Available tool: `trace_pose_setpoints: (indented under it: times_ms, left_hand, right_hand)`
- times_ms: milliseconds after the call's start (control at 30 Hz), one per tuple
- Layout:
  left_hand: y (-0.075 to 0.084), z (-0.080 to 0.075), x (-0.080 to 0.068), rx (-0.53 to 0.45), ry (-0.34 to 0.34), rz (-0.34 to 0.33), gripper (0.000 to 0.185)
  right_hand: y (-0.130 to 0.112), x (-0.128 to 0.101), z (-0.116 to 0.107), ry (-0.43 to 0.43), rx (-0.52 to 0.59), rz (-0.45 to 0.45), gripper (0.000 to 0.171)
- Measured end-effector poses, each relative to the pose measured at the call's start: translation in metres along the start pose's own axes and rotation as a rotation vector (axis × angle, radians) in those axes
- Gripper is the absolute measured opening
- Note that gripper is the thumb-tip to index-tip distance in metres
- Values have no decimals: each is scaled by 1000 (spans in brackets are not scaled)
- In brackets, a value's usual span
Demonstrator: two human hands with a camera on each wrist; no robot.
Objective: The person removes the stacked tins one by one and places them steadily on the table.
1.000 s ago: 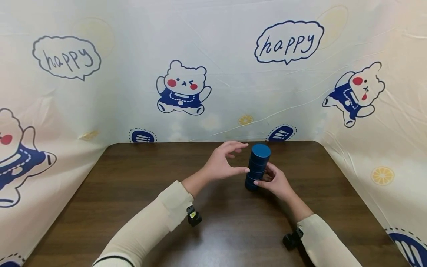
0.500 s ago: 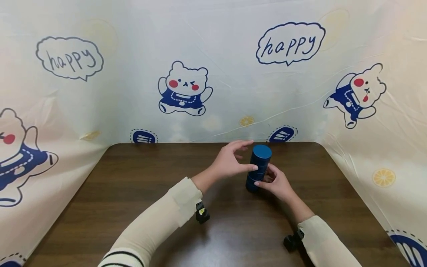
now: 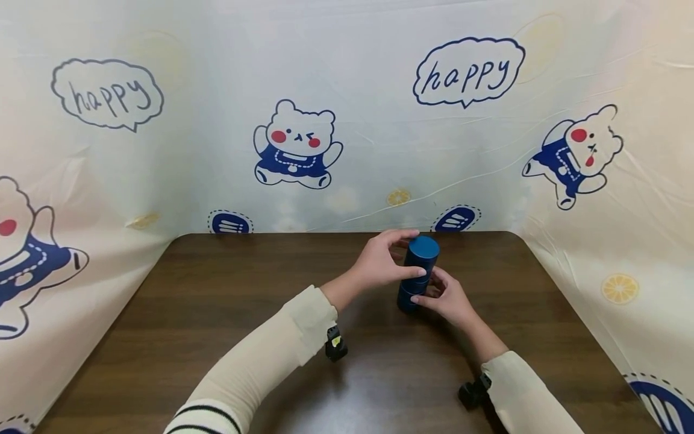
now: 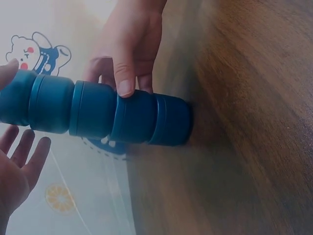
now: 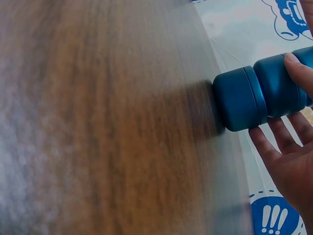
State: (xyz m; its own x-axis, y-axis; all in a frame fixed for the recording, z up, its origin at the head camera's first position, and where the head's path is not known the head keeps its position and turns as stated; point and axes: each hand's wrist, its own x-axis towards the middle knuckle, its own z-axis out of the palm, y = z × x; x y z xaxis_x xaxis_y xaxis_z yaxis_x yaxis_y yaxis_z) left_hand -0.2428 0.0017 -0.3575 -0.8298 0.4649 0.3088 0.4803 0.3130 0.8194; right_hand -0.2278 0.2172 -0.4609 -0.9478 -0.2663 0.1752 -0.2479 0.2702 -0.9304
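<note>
A tall stack of blue round lidded tins (image 3: 418, 259) stands upright on the wooden table, leaning a little to the right in the head view. Low on the stack, my right hand (image 3: 449, 299) holds it between thumb and fingers; its thumb (image 5: 299, 73) lies on the second tin from the bottom. My left hand (image 3: 379, 260) is around the upper tins with thumb and fingers spread. In the left wrist view, its fingers (image 4: 34, 164) are nearly straight, their tips right at the side of the upper tins (image 4: 51, 104).
The dark brown table (image 3: 217, 325) has rounded far corners. Behind it hangs a pale cloth (image 3: 379, 60) printed with bears and "happy" bubbles. Each wrist wears a small black camera, such as the left one (image 3: 336, 345).
My left hand has moved right, from beside the stack to around its upper tins, with its thumb now across the front. The right hand and the stack stay in place.
</note>
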Motion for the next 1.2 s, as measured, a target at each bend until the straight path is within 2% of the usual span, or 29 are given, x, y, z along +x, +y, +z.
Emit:
trace_pose_setpoints:
  times_ms: [200, 400, 1200]
  left_hand:
    - [-2, 3, 0, 4, 23, 24, 62]
    - [0, 2, -1, -2, 46, 8, 58]
    - [-2, -7, -8, -44, 64, 50, 55]
  right_hand:
    - [0, 1, 1, -3, 5, -10, 71]
    - [0, 1, 1, -12, 9, -14, 70]
    - [-1, 0, 1, -1, -3, -10, 70]
